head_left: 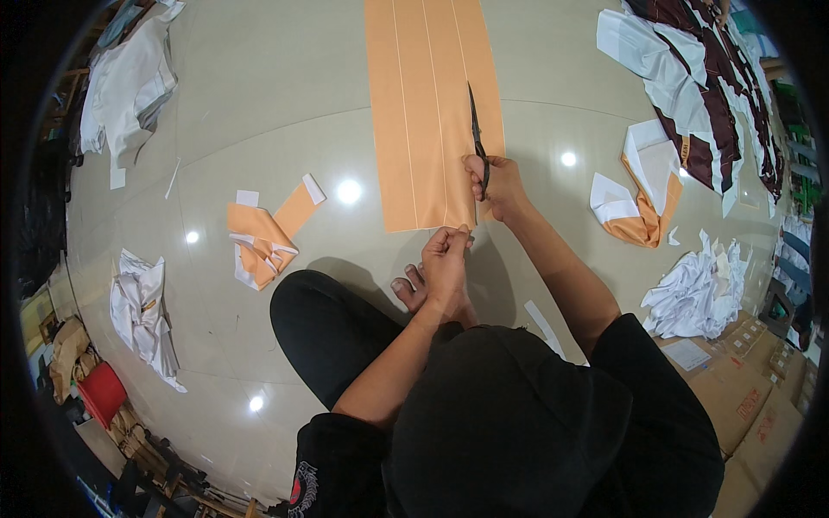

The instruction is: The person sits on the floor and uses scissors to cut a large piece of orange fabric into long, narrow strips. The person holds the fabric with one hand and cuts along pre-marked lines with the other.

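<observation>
A long orange cloth [419, 129] with several white lines running lengthwise lies flat on the floor before me. My right hand [498, 187] grips black scissors [476, 129] whose blades point away from me over the cloth, close to its rightmost line. From the near edge a slit runs up to the scissors. My left hand [446, 259] pinches the cloth's near edge just left of that slit. The fingertips hide the pinched corner. My bare foot [409, 288] rests on the floor beside the left wrist.
Folded orange-and-white pieces [262, 244] lie at left, and another such bundle [643, 203] at right. White cloth heaps [138, 315] [698, 289] flank me. Dark maroon-and-white fabric [699, 95] lies far right, above cardboard boxes [730, 380]. A white strip [544, 326] lies by my right forearm.
</observation>
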`<state>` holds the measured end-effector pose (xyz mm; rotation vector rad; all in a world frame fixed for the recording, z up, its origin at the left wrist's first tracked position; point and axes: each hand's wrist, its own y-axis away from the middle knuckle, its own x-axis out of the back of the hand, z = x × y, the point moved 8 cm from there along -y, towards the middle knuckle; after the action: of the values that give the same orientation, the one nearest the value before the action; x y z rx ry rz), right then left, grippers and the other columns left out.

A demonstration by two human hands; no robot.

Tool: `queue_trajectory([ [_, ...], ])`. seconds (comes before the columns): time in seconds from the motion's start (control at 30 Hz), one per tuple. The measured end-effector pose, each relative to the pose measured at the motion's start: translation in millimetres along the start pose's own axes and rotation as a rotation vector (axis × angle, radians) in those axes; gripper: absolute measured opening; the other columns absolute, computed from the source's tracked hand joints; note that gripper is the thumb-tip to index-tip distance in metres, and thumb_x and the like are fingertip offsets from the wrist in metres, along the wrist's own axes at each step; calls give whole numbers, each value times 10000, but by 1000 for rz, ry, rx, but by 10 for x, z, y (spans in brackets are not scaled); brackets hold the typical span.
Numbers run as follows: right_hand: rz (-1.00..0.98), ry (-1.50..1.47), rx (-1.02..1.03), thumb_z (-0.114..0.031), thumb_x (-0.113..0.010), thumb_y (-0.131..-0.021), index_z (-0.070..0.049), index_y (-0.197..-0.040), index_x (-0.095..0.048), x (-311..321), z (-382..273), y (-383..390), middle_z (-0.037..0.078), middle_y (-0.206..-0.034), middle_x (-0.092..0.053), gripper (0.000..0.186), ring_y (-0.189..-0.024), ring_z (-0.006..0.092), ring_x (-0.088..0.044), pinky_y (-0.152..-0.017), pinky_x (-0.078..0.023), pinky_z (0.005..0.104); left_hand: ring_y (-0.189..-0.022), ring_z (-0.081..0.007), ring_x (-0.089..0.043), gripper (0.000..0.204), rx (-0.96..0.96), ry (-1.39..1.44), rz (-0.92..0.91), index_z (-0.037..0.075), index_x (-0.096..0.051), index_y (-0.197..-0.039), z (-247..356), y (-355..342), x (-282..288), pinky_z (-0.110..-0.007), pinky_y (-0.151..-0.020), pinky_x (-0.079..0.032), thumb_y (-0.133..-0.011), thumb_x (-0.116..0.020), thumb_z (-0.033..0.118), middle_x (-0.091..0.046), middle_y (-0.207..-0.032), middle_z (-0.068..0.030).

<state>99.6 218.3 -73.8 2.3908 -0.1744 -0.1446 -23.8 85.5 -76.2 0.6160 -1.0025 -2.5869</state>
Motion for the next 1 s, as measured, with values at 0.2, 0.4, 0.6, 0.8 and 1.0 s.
queue_trajectory([
  [0.2,-2,14,-17,-261,-741,-804,-74,-731,-581,-34,-92,-20,-23,-596,-506,257,-444,82,-457,-418,-350,244,-575,-11,-424,208,1,12,-5,44,-644,-802,-8,-4,2,-186,-545,-297,-961,-652,178,-609,-700,31],
  [0.4,8,28,-43,-272,-750,-809,-85,-751,-589,-67,-177,-86,-30,-600,-509,254,-449,76,-455,-424,-342,236,-588,-9,-428,202,1,26,-10,46,-643,-807,0,7,-1,-186,-548,-297,-962,-652,177,-610,-713,32],
  [0.6,-3,19,-29,-276,-762,-802,-77,-764,-593,-71,-181,-111,-31,-602,-514,264,-456,74,-459,-429,-346,233,-501,-8,-393,178,-39,15,-28,69,-654,-839,-48,-30,23,-178,-453,-273,-955,-661,204,-623,-727,27],
  [0.8,3,32,-23,-254,-754,-805,-77,-764,-590,-47,-153,-143,-34,-602,-514,245,-456,70,-458,-433,-353,232,-502,-7,-392,172,-32,3,-30,70,-655,-843,-24,-14,3,-179,-453,-270,-957,-658,199,-617,-723,28],
  [1.0,8,36,-20,-211,-733,-802,-52,-752,-587,-50,-156,-144,-12,-592,-524,221,-463,85,-476,-430,-364,251,-591,-7,-420,206,15,28,-18,45,-638,-806,12,25,-8,-183,-552,-288,-966,-645,175,-595,-706,38],
])
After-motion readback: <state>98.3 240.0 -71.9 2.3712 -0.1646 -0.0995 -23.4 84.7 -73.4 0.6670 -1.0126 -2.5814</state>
